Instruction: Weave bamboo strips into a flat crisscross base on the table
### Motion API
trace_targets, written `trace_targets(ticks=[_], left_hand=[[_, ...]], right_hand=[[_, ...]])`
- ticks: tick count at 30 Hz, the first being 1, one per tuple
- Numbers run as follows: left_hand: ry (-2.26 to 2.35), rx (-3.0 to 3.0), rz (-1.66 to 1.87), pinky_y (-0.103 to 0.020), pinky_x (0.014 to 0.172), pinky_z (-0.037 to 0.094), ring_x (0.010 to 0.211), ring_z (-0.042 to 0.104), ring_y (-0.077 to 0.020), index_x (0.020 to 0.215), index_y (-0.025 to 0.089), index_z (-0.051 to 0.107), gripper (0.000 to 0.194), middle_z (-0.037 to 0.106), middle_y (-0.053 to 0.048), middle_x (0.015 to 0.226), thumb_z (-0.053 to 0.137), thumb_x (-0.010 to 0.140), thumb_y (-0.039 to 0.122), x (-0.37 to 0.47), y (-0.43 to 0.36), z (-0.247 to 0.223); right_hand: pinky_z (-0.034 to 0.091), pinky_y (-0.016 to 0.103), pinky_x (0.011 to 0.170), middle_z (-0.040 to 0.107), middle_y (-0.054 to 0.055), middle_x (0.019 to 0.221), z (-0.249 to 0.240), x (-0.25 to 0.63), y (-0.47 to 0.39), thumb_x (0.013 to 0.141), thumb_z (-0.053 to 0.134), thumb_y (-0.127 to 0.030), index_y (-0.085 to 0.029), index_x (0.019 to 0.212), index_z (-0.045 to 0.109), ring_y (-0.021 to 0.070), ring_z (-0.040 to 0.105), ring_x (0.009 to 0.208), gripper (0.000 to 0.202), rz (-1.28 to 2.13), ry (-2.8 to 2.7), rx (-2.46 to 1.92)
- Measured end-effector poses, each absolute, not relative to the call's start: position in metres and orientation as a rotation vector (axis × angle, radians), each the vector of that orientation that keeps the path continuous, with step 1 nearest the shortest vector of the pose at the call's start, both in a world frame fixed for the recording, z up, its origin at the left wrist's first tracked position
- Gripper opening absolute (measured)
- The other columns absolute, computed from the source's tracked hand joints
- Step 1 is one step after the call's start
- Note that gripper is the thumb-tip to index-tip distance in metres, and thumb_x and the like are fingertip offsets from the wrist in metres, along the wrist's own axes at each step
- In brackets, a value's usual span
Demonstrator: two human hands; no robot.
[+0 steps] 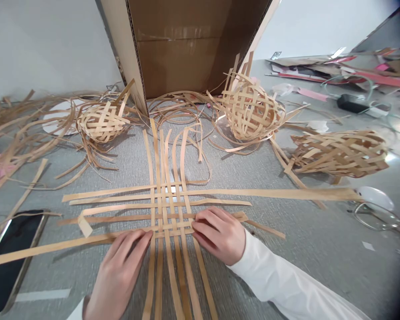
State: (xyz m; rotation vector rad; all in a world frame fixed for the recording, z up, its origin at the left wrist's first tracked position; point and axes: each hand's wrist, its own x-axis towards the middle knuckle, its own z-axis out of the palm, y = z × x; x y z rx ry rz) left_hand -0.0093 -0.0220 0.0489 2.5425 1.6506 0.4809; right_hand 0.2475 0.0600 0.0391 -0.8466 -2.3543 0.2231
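A flat woven mat of pale bamboo strips (168, 212) lies in front of me, its strips crossing over and under in an open grid with long loose ends on all sides. My left hand (120, 269) is closed at the mat's lower left corner, its fingertips pinching the lowest crosswise strip (66, 242). At the right edge, my right hand (222, 233) has its fingers closed on the ends of the lower crosswise strips. Exactly which strip lies between those fingers is partly hidden.
Behind the mat stands an open cardboard box (183, 58). Woven pieces (102, 122), (253, 109) and another woven piece (342, 153) lie around it. A phone (15, 262) is at left; scissors (376, 218) lie at right. Loose strips (30, 129) spread at far left.
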Motion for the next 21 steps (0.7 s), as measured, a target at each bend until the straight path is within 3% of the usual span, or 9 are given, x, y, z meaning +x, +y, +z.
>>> trace_targets(ticks=[5,21], left_hand=[[1.639,2.491,0.494,-0.034,0.083,0.049,0.097,0.058,-0.0215,0.12,0.019,0.055,0.031,0.062,-0.008,0.107,0.036,0.096,0.016,-0.008,-0.019,0.047],[1.659,2.416,0.557,-0.033,0.081,0.047,0.092,0.057,-0.0202,0.117,0.02,0.056,0.027,0.061,-0.006,0.102,0.039,0.096,0.02,-0.007,-0.013,0.048]], right_hand=[[0.046,0.03,0.059,0.064,0.008,0.091,0.038,0.247,0.06,0.083,0.054,-0.011,-0.015,0.077,0.061,0.0162,0.054,0.07,0.01,0.221,-2.368,-0.848],[0.046,0.033,0.067,0.065,0.007,0.092,0.035,0.246,0.062,0.086,0.056,-0.018,-0.015,0.078,0.059,0.0199,0.057,0.083,0.009,0.139,-2.376,-0.802]])
